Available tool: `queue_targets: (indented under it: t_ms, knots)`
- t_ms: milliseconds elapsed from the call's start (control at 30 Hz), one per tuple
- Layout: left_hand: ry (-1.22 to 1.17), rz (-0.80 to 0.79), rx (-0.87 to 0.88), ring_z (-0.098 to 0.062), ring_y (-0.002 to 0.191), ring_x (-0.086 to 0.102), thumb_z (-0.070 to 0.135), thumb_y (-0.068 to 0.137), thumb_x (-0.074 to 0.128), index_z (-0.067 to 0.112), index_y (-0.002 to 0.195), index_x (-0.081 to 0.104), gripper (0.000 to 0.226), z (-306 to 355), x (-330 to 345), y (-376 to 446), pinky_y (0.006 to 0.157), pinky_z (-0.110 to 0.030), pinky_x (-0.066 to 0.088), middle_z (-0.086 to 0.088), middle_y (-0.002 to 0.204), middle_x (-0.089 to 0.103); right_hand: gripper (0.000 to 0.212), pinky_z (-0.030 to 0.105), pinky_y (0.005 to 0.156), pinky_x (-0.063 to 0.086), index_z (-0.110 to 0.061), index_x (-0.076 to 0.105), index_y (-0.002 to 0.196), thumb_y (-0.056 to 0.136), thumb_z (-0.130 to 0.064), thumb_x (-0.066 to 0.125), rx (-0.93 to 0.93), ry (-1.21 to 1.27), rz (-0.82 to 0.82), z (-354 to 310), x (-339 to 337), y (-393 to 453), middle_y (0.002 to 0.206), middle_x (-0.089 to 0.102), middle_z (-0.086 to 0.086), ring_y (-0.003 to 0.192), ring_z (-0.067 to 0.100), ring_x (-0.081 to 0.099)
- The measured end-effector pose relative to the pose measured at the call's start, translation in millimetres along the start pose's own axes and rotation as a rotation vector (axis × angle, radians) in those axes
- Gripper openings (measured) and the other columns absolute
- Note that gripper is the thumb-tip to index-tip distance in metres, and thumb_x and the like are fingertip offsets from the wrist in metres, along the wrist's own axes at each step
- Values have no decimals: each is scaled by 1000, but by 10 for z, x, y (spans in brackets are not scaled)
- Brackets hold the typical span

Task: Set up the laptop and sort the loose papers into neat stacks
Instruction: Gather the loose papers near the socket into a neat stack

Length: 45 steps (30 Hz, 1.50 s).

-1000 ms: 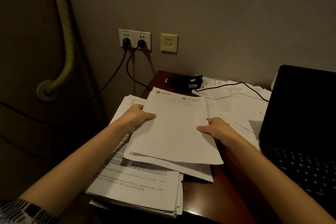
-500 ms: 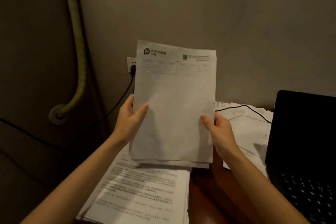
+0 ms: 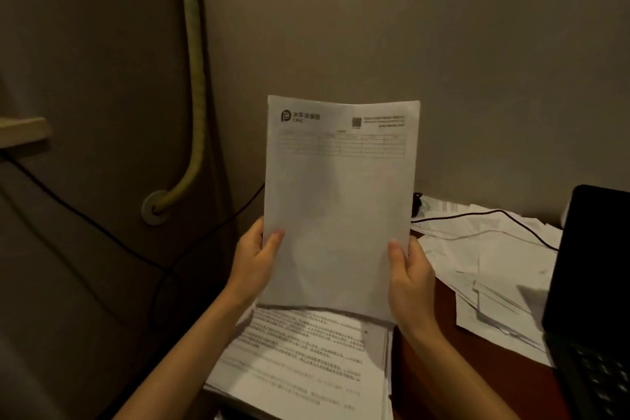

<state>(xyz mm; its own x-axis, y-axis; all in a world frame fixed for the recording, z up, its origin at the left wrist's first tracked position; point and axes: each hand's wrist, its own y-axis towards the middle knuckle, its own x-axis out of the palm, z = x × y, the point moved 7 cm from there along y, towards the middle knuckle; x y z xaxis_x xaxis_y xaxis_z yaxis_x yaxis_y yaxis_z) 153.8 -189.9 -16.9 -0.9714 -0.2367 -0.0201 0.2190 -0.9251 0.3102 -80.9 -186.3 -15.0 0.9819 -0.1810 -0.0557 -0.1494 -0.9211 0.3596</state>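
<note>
Open laptop [image 3: 593,269] sat at the surface's [image 3: 429,351] right edge, loose papers [image 3: 491,262] beside it, printed stack [image 3: 306,361] front-left. Sheaf of sheets [image 3: 341,208] was upright above the stack, left hand [image 3: 254,259] and right hand [image 3: 410,274] each gripping a side edge.

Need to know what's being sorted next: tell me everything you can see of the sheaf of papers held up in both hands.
The sheaf of papers is white, held upright in portrait above the desk stack. Its top sheet bears a CPIC logo, a code square and a faint table; below is blank. The left hand and right hand pinch its lower side edges.
</note>
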Motion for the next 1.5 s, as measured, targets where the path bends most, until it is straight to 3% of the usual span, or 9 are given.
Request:
queue_targets:
  t_ms: [167, 367, 567, 733, 933, 1033, 1200, 1333, 1500]
  knots:
    - [122, 11, -62, -20, 95, 66, 13, 95, 54, 21, 113, 55, 19, 76, -193, 5, 79, -36, 57, -1, 107, 65, 9, 11, 64, 51, -25, 58, 97, 95, -18, 54, 34, -100, -38, -26, -4, -57, 96, 66, -12, 85, 1, 64]
    - [458, -66, -258, -24, 107, 59, 14, 93, 57, 20, 138, 38, 49, -212, -385, -254, 91, -41, 51, -7, 125, 57, 55, 8, 61, 48, -21, 41, 140, 89, -16, 63, 222, -294, -205, 208, 69, -462, 105, 66, -6, 81, 0, 62]
    - [663, -135, -288, -27, 122, 51, 19, 94, 58, 25, 150, 17, 70, -377, -414, -455, 102, -43, 43, -7, 137, 50, 66, 39, 89, 54, -24, 33, 145, 88, -19, 66, 238, -422, -219, 314, 88, -725, 116, 66, -1, 101, 18, 65]
    - [964, -228, -205, -25, 137, 31, 47, 86, 62, 28, 150, 18, 81, -349, -411, -544, 109, -46, 32, -2, 152, 29, 71, 33, 94, 43, -23, 29, 147, 87, -31, 66, 168, -699, -141, 288, 0, -778, 130, 52, 4, 115, 19, 49]
    - [436, -231, -525, -14, 121, 46, 35, 99, 45, 16, 150, 24, 58, -492, -353, -689, 89, -22, 37, 0, 148, 38, 56, 36, 114, 19, -25, 23, 149, 99, -36, 43, 407, -239, -125, 485, 33, -907, 157, 18, -5, 143, 16, 19]
    - [411, -253, -492, -7, 104, 47, 25, 101, 43, 13, 146, 31, 48, -492, -256, -710, 84, -20, 39, 5, 135, 47, 55, 34, 114, 8, -31, 15, 151, 100, -43, 33, 434, -218, -208, 466, 123, -942, 159, 0, -10, 146, 11, 3]
    - [483, -405, -522, -12, 115, 50, 24, 100, 46, 17, 145, 31, 48, -470, -229, -701, 88, -26, 38, 11, 127, 47, 58, 42, 115, 3, -38, 7, 150, 97, -50, 28, 478, -254, -345, 414, 183, -978, 156, -22, -11, 145, 14, -10]
    - [848, -408, -487, -27, 137, 33, 33, 95, 54, 14, 152, 10, 75, -389, -268, -489, 106, -39, 33, -3, 155, 26, 53, 39, 115, 9, -35, 16, 150, 100, -46, 29, 465, -237, -293, 398, 14, -833, 158, -13, -9, 146, 15, -1]
    - [969, -485, -207, -26, 136, 36, 30, 94, 57, 13, 147, 29, 62, -202, 299, -68, 102, -35, 35, -4, 148, 37, 43, 38, 113, 27, -19, 41, 141, 100, -30, 42, 406, -377, -220, 642, -288, -380, 151, 33, 2, 139, 19, 30]
